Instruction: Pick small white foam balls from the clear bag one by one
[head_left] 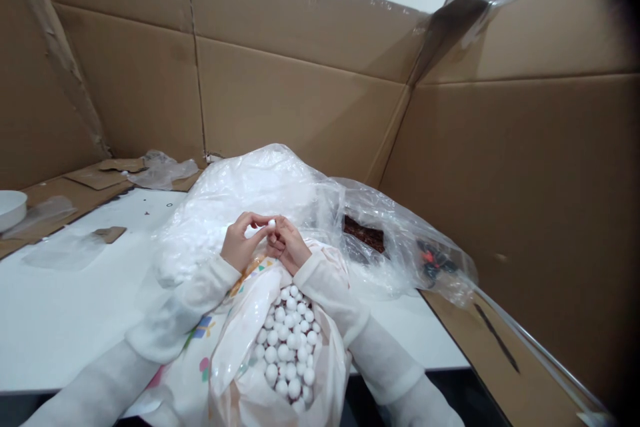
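Observation:
A small white ball [271, 223] sits between the fingertips of both hands, above the middle of the table. My left hand [241, 243] pinches it from the left with thumb and index finger. From the other side, the fingers of my right hand [291, 245] close in on the ball, the remaining fingers curled. Below my wrists, a plastic bag [233, 360] stands open against my lap, with many loose white balls [287, 337] inside. A large clear bag [260, 177] with white contents lies just beyond my hands.
Cardboard walls [300, 73] enclose the white table [65, 320] at the back and right. A dark brown piece [364, 233] and a black-and-red item [434, 259] show through clear plastic at right. A white bowl [11, 210] stands far left, near plastic scraps [160, 170].

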`<state>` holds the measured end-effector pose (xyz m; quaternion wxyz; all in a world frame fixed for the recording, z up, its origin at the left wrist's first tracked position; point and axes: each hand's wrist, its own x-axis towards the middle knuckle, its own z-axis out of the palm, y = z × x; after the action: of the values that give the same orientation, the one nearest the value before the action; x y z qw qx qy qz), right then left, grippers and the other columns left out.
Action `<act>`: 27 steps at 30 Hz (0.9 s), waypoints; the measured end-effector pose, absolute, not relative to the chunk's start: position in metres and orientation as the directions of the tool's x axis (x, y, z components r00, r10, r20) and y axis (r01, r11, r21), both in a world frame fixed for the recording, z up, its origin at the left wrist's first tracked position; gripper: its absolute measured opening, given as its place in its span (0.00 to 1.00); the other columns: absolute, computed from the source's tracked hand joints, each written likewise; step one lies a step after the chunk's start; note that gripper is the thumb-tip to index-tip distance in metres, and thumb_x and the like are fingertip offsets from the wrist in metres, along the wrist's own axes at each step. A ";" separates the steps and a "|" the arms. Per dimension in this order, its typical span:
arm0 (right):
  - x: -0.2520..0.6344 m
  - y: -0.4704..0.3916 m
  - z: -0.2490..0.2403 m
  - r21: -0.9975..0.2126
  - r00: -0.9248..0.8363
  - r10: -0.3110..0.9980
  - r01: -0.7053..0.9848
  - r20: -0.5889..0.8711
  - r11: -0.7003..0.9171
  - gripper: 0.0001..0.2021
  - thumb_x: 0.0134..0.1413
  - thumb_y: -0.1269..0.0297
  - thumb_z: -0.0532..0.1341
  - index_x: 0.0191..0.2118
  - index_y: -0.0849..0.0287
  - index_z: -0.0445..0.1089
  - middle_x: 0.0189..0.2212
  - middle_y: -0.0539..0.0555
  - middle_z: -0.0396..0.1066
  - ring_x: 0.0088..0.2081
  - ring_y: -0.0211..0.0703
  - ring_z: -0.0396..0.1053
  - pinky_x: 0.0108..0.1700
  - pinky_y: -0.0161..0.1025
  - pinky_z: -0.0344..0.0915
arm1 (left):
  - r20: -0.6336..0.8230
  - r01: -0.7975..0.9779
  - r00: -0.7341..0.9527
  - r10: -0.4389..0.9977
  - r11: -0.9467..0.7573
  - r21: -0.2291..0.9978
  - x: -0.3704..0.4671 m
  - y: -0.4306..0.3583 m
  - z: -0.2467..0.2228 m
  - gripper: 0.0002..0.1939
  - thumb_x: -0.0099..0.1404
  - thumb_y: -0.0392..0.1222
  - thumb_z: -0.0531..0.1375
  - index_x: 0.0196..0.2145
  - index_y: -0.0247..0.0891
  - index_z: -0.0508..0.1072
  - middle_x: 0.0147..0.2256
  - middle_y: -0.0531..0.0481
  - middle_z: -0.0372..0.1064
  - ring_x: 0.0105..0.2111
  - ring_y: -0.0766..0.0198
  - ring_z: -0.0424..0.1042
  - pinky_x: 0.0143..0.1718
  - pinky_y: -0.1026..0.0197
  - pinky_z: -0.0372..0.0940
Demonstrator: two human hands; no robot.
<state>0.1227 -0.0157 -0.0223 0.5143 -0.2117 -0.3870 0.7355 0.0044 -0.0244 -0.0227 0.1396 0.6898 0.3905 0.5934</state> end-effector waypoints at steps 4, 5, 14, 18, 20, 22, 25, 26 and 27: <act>0.124 -0.015 -0.019 -0.715 -0.392 0.919 -0.657 0.052 -0.240 0.16 0.47 0.49 0.55 0.30 0.58 0.62 0.11 0.42 0.55 0.12 0.26 0.39 0.14 0.27 0.37 | 0.621 0.189 -0.079 0.780 -0.600 0.777 0.006 -0.022 -0.020 0.07 0.53 0.41 0.62 0.29 0.37 0.69 0.28 0.52 0.67 0.29 0.66 0.64 0.33 0.63 0.59; 0.125 -0.014 -0.019 -0.682 -0.399 0.916 -0.681 0.041 -0.266 0.14 0.49 0.51 0.54 0.30 0.58 0.62 0.11 0.42 0.55 0.12 0.27 0.39 0.14 0.27 0.37 | 0.594 0.117 -0.093 0.799 -0.584 0.804 0.006 -0.022 -0.019 0.09 0.51 0.42 0.63 0.28 0.36 0.68 0.28 0.52 0.67 0.29 0.66 0.65 0.32 0.63 0.60; 0.133 -0.008 -0.025 -0.531 -0.377 0.925 -0.775 -0.044 -0.341 0.15 0.24 0.80 0.49 0.25 0.60 0.59 0.17 0.46 0.58 0.15 0.30 0.48 0.17 0.27 0.46 | 0.503 -0.164 0.030 0.864 -0.492 0.855 0.006 -0.036 -0.008 0.19 0.42 0.50 0.68 0.23 0.36 0.64 0.25 0.51 0.66 0.27 0.65 0.67 0.29 0.62 0.62; 0.130 -0.006 -0.027 -0.543 -0.324 0.941 -0.774 -0.101 -0.325 0.15 0.26 0.81 0.49 0.26 0.59 0.58 0.18 0.47 0.58 0.17 0.32 0.52 0.17 0.27 0.49 | 0.580 -0.182 0.147 0.801 -0.554 0.812 0.009 -0.041 -0.009 0.15 0.46 0.49 0.66 0.22 0.36 0.67 0.23 0.52 0.66 0.27 0.64 0.66 0.31 0.60 0.62; 0.130 -0.005 -0.027 -0.542 -0.297 0.948 -0.781 -0.112 -0.309 0.15 0.28 0.82 0.49 0.27 0.59 0.58 0.19 0.47 0.59 0.18 0.31 0.53 0.18 0.28 0.51 | 0.608 -0.189 0.204 0.767 -0.579 0.793 0.009 -0.043 -0.008 0.13 0.48 0.48 0.65 0.22 0.37 0.69 0.23 0.51 0.67 0.28 0.62 0.67 0.32 0.58 0.62; 0.130 -0.005 -0.028 -0.540 -0.291 0.950 -0.784 -0.114 -0.305 0.15 0.29 0.83 0.50 0.28 0.59 0.57 0.19 0.47 0.60 0.18 0.31 0.54 0.19 0.28 0.53 | 0.623 -0.177 0.257 0.739 -0.597 0.782 0.008 -0.045 -0.007 0.12 0.50 0.49 0.64 0.22 0.37 0.71 0.23 0.49 0.68 0.28 0.61 0.67 0.34 0.57 0.62; 0.130 -0.005 -0.027 -0.546 -0.302 0.945 -0.774 -0.127 -0.321 0.17 0.31 0.84 0.50 0.31 0.58 0.57 0.20 0.47 0.61 0.19 0.31 0.55 0.19 0.28 0.55 | 0.613 -0.092 0.341 0.713 -0.624 0.776 0.006 -0.047 -0.004 0.13 0.52 0.51 0.62 0.24 0.37 0.73 0.24 0.47 0.68 0.29 0.59 0.67 0.35 0.55 0.62; 0.130 -0.005 -0.027 -0.549 -0.305 0.943 -0.769 -0.135 -0.328 0.17 0.32 0.84 0.51 0.31 0.58 0.57 0.20 0.46 0.61 0.19 0.31 0.56 0.19 0.28 0.54 | 0.607 -0.058 0.360 0.708 -0.633 0.772 0.006 -0.047 -0.003 0.14 0.53 0.52 0.61 0.24 0.37 0.74 0.24 0.47 0.68 0.29 0.59 0.67 0.35 0.55 0.62; 0.130 -0.005 -0.027 -0.554 -0.307 0.941 -0.763 -0.142 -0.332 0.17 0.34 0.84 0.51 0.32 0.58 0.57 0.20 0.46 0.61 0.19 0.31 0.56 0.18 0.28 0.54 | 0.607 -0.030 0.370 0.704 -0.644 0.765 0.005 -0.047 -0.002 0.15 0.54 0.53 0.59 0.25 0.37 0.74 0.24 0.47 0.69 0.29 0.59 0.67 0.35 0.55 0.62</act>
<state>0.1304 -0.0048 -0.0268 0.5434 -0.2264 -0.1962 0.7842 0.0053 -0.0470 -0.0020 0.3568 0.7467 0.2255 0.5140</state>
